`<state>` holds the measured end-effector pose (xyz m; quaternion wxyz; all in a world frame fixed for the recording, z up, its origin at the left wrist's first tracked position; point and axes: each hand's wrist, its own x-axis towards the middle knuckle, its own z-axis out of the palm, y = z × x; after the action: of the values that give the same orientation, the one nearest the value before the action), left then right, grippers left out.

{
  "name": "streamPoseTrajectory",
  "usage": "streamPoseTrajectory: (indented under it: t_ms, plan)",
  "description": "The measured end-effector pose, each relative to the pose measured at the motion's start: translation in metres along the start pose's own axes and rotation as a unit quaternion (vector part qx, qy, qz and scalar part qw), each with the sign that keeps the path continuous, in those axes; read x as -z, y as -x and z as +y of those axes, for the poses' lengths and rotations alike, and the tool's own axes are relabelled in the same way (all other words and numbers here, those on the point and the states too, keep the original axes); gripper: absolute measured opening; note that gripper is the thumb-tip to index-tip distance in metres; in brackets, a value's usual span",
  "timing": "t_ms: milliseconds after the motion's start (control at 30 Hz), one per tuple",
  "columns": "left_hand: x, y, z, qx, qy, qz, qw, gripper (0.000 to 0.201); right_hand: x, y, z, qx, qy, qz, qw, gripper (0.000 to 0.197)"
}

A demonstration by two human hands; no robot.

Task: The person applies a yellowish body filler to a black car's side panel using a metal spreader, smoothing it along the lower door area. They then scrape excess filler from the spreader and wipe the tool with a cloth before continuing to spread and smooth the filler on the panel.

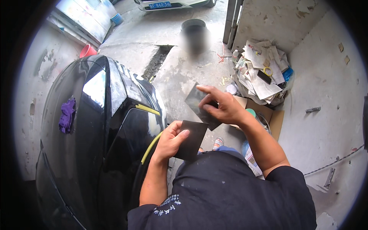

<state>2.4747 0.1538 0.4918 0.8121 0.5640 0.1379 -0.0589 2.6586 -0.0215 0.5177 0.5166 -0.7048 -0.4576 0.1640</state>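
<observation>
My left hand [168, 142] grips a dark rectangular sheet [193, 141], thumb pressed flat on its face. It looks like sandpaper. A second sheet of the same dark kind [196, 100] is in my right hand [225, 105], slightly farther forward. The right index finger points out along the sheet's upper corner while the other fingers curl in. The two sheets come close together at their edges; I cannot tell if they touch. Left of my hands stands a black car [88, 153] with greyish sanded-looking patches [134, 90] and yellow tape strips [148, 109].
A purple cloth [68, 116] lies on the car. To the right, a heap of papers [258, 73] carries a tape roll and a phone, behind an opened cardboard box [276, 124]. Ahead are a dark bucket [193, 26], a floor trench [158, 61] and a white car [174, 4].
</observation>
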Motion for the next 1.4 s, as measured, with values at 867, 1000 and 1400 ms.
streamPoseTrajectory:
  t_ms: [867,1000,1400]
  plan:
    - [-0.007,0.0,-0.02,-0.029,0.13,0.164,0.977,0.019,0.007,0.082,0.048,-0.183,-0.159,0.087,0.966,0.038]
    - [-0.014,-0.004,-0.016,-0.002,0.182,0.158,0.971,0.025,0.012,0.088,0.048,-0.17,-0.148,0.084,0.971,0.039]
    - [-0.03,-0.015,-0.026,-0.036,0.246,0.137,0.959,0.032,0.02,0.1,0.039,-0.126,-0.317,0.07,0.937,0.045]
